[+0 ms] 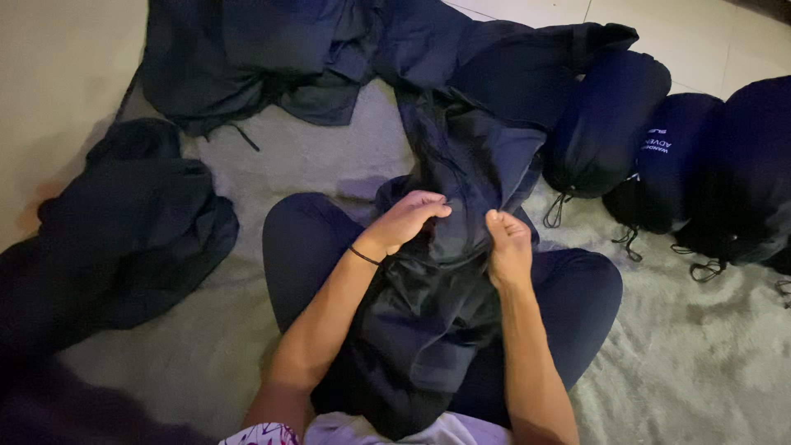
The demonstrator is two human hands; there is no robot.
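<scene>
A dark navy sleeping bag [461,140] trails from my lap out across the rug. A dark stuff sack [420,330] lies on my lap between my crossed legs, with the bag's fabric bunched at its mouth. My left hand [408,218] is closed on the fabric at the left of the sack's mouth; a thin black band circles that wrist. My right hand [507,243] pinches the fabric on the right side of the mouth. Both hands are close together, a few centimetres apart.
Three packed dark stuff sacks [610,124] with drawstrings lie in a row at the right. Loose dark sleeping bags are heaped at the left [124,231] and at the top [247,58]. A pale shaggy rug [700,346] covers the tiled floor.
</scene>
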